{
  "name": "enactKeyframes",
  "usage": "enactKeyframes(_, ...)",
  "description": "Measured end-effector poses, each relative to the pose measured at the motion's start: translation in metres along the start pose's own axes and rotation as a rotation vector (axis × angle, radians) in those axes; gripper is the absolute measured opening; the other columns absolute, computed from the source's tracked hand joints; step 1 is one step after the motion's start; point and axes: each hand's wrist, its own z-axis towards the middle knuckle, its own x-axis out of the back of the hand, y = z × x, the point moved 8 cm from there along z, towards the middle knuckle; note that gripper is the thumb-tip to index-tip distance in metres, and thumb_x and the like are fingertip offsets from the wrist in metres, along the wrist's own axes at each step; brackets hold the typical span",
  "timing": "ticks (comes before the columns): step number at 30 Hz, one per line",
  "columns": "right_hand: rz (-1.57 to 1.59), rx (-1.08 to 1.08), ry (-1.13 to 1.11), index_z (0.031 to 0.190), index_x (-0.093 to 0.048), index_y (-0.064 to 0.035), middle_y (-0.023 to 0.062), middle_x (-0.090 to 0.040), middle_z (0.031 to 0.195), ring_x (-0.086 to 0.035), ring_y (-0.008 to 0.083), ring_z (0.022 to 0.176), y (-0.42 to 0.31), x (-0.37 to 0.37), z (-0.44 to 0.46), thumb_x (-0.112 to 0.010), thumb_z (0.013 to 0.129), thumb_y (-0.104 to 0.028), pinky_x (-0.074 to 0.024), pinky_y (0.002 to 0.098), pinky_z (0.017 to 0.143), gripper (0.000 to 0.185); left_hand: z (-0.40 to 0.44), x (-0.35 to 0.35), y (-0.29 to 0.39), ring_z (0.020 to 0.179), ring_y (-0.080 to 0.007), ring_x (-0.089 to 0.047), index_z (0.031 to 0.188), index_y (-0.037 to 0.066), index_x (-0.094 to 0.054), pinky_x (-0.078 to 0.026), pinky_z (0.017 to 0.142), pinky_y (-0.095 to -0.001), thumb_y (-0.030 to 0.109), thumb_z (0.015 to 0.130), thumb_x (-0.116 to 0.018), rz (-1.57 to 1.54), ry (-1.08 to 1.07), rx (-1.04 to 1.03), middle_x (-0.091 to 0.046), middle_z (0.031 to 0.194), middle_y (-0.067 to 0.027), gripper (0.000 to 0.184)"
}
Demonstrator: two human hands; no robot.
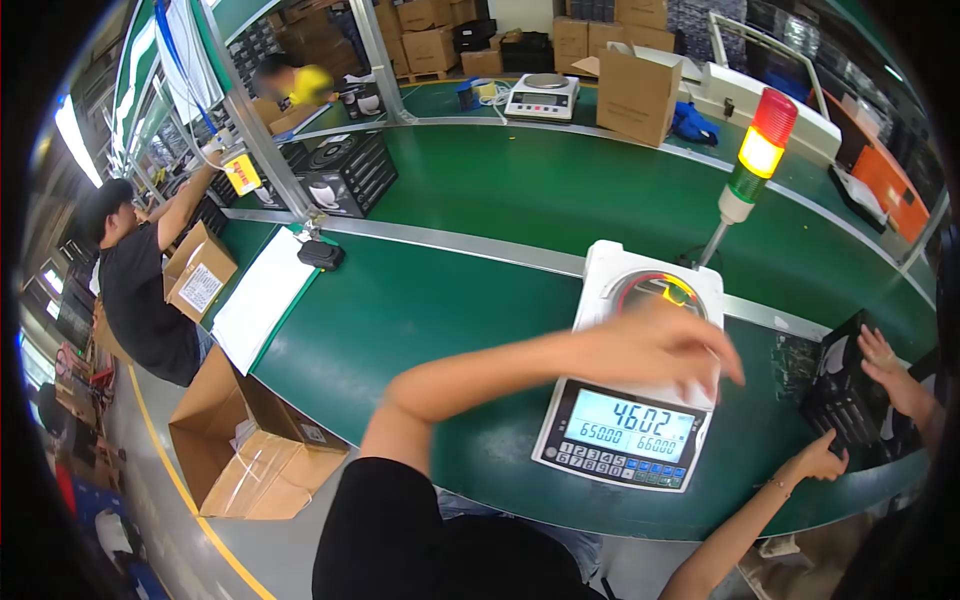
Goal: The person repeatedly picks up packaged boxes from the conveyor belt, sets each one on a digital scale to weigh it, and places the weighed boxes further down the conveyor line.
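Note:
My left hand (672, 347) is stretched across the white weighing scale (607, 268), above its round pan. It is blurred, its fingers are loosely spread, and no object shows in it. The lit display (632, 422) reads about 46.02, with 650.00 and 660.00 below. At the right, my right hand (815, 462), with a thin bracelet at the wrist, grips the near lower corner of a black printed box (848, 395). Another person's hand (880, 358) lies on the same box from the right edge, its fingers spread.
A signal tower (757, 157) glows yellow behind the scale. White papers (262, 300) and a black object (320, 255) lie to the left. An open carton (270, 470) stands below the table. A co-worker (145, 270) stands far left; black boxes (350, 172) are stacked across the bench.

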Motion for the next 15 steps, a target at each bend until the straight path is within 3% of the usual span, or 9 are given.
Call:
enactKeyframes(1, 0.268, 0.114, -0.071, 0.115, -0.048, -0.0085, 0.0168, -0.051, 0.104, -0.052, 0.0237, 0.084, -0.006, -0.005, -0.005, -0.066, 0.078, -0.029, -0.0432, 0.0285, 0.075, 0.047, -0.021, 0.034, -0.020, 0.078, -0.0138, -0.063, 0.105, 0.004, -0.060, -0.050, 0.066, -0.0260, 0.013, 0.090, -0.045, -0.018, 0.190, -0.032, -0.066, 0.088, -0.0089, 0.022)
enactKeyframes(2, 0.436, 0.250, -0.137, 0.103, -0.054, -0.0029, 0.0072, -0.054, 0.089, -0.048, 0.0129, 0.068, -0.036, -0.006, -0.025, -0.055, 0.085, -0.012, -0.0394, 0.0173, 0.066, 0.020, -0.043, 0.069, -0.025, 0.077, -0.0136, -0.062, 0.104, 0.005, -0.061, -0.050, 0.066, -0.0261, 0.016, 0.090, -0.047, -0.014, 0.314, -0.051, -0.065, 0.088, -0.0091, 0.023)
enactKeyframes(3, 0.423, 0.089, -0.456, 0.090, -0.057, -0.0018, 0.0030, -0.053, 0.086, -0.047, 0.0123, 0.074, -0.057, -0.015, -0.052, -0.050, 0.083, -0.006, -0.0401, 0.0247, 0.065, 0.011, -0.070, 0.110, -0.046, 0.075, -0.0117, -0.061, 0.105, 0.007, -0.061, -0.047, 0.064, -0.0234, 0.020, 0.088, -0.049, 0.060, 0.506, 0.097, -0.065, 0.089, -0.0085, 0.025)
enactKeyframes(4, 0.405, 0.261, -0.575, 0.087, -0.057, -0.0022, 0.0016, -0.051, 0.080, -0.046, 0.0109, 0.070, -0.077, -0.024, -0.075, -0.050, 0.082, -0.005, -0.0396, 0.0253, 0.062, 0.009, -0.102, 0.153, -0.069, 0.076, -0.0102, -0.059, 0.105, 0.011, -0.062, -0.045, 0.067, -0.0237, 0.027, 0.085, -0.052, 0.086, 0.683, 0.300, -0.066, 0.091, -0.0060, 0.028)
enactKeyframes(6, 0.285, 0.454, -0.827, 0.083, -0.056, -0.0027, 0.0011, -0.050, 0.070, -0.045, 0.0095, 0.061, -0.103, -0.042, -0.126, -0.049, 0.081, -0.004, -0.0385, 0.0267, 0.055, 0.007, -0.171, 0.235, -0.103, 0.089, -0.0113, -0.056, 0.106, 0.015, -0.061, -0.043, 0.078, -0.0314, 0.031, 0.081, -0.054, 0.126, 1.040, 0.399, -0.064, 0.097, 0.0004, 0.031)
enactKeyframes(8, 0.080, 0.530, -1.064, 0.078, -0.054, -0.0025, 0.0061, -0.049, 0.058, -0.046, 0.0141, 0.051, -0.127, -0.051, -0.174, -0.049, 0.078, -0.004, -0.0371, 0.0301, 0.049, 0.005, -0.252, 0.307, -0.143, 0.111, -0.0225, -0.043, 0.122, 0.015, -0.046, -0.041, 0.086, -0.0375, 0.033, 0.073, -0.063, -0.140, 1.414, 0.521, -0.043, 0.124, -0.0067, 0.055)
enactKeyframes(11, -0.017, 0.777, -0.962, 0.075, -0.052, -0.0020, 0.0096, -0.049, 0.058, -0.048, 0.0191, 0.050, -0.140, -0.050, -0.184, -0.049, 0.076, -0.004, -0.0369, 0.0324, 0.049, 0.004, -0.352, 0.380, -0.170, 0.114, -0.0405, -0.036, 0.128, 0.012, -0.037, -0.044, 0.083, -0.0515, 0.041, 0.063, -0.071, -0.346, 1.833, 0.409, -0.027, 0.135, -0.0096, 0.078)
enactKeyframes(13, -0.008, 0.720, -0.991, 0.073, -0.051, -0.0026, 0.0099, -0.048, 0.057, -0.047, 0.0216, 0.049, -0.136, -0.056, -0.184, -0.049, 0.075, -0.004, -0.0363, 0.0343, 0.048, 0.004, -0.381, 0.388, -0.162, 0.113, -0.0355, -0.043, 0.134, 0.003, -0.021, -0.047, 0.080, -0.0531, 0.044, 0.061, -0.073, -0.262, 2.043, 0.495, -0.031, 0.134, -0.0158, 0.098)
enactKeyframes(15, -0.045, 0.709, -0.982, 0.073, -0.052, -0.0029, 0.0096, -0.047, 0.056, -0.046, 0.0218, 0.048, -0.135, -0.054, -0.182, -0.049, 0.075, -0.004, -0.0361, 0.0345, 0.048, 0.003, -0.384, 0.402, -0.172, 0.115, -0.0357, -0.040, 0.136, 0.004, -0.020, -0.047, 0.080, -0.0544, 0.046, 0.060, -0.074, -0.358, 1.998, 0.405, -0.030, 0.135, -0.0156, 0.101)
